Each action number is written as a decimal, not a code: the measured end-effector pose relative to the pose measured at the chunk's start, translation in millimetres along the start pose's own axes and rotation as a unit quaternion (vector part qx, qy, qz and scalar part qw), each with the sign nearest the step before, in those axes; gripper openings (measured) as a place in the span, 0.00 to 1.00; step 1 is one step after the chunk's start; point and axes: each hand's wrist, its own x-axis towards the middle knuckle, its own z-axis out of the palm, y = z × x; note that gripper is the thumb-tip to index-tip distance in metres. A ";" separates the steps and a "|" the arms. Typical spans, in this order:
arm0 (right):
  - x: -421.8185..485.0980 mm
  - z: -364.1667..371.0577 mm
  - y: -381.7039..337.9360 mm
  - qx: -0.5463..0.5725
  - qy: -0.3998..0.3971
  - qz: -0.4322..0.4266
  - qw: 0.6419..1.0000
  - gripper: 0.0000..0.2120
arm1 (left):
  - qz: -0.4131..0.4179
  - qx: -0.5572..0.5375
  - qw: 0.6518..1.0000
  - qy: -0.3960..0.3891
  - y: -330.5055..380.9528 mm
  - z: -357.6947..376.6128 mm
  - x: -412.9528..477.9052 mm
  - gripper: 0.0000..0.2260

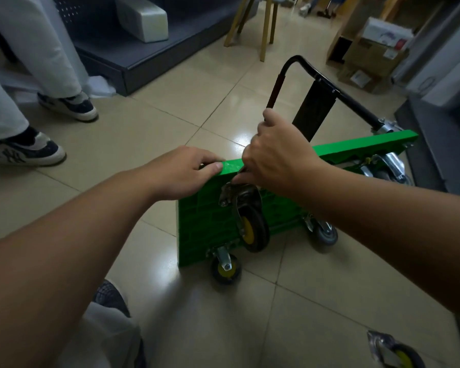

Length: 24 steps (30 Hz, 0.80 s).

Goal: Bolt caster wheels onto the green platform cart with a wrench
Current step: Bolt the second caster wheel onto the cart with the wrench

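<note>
I have the left hand [183,172] clamped over the top corner of the green platform cart [205,221], thumb on the edge and fingers curled down the far side. This steadies the cart, which stands on its long side. The right hand [274,160], just beside it, is closed around a small metal piece [242,170] at the mounting plate of the caster [250,224] directly below. I can't tell whether that is the wrench or a bolt.

Further below the hands, a yellow-hubbed wheel [225,269] touches the floor. A loose caster [398,351] lies well behind the right forearm.

My worry is the cart itself. It is balanced on edge, so hard turning force could tip or roll it if the left grip slackens. A slipping tool would drive my knuckles into the plate, and a dropped bolt could skitter away.
</note>
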 end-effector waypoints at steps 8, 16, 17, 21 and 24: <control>10.0 -11.3 3.2 -0.029 -0.017 -0.029 0.999 0.27 | 0.015 0.019 1.000 0.002 -0.4 6.0 0.2 0.18; -0.1 29.1 -4.1 -0.022 0.063 0.043 0.997 0.34 | 0.040 0.044 0.998 0.008 -3.0 8.1 -2.9 0.18; -0.1 32.1 -4.5 -0.021 0.081 0.048 0.995 0.34 | 0.042 0.046 0.998 0.009 -3.6 8.1 -2.4 0.18; 0.4 44.3 -7.5 -0.008 0.145 0.064 0.987 0.34 | 0.035 0.066 0.997 0.011 -4.1 6.8 -1.5 0.19; -0.8 52.0 -8.2 0.026 0.176 0.076 0.981 0.36 | 0.029 0.072 0.997 0.021 -4.3 7.6 -1.7 0.20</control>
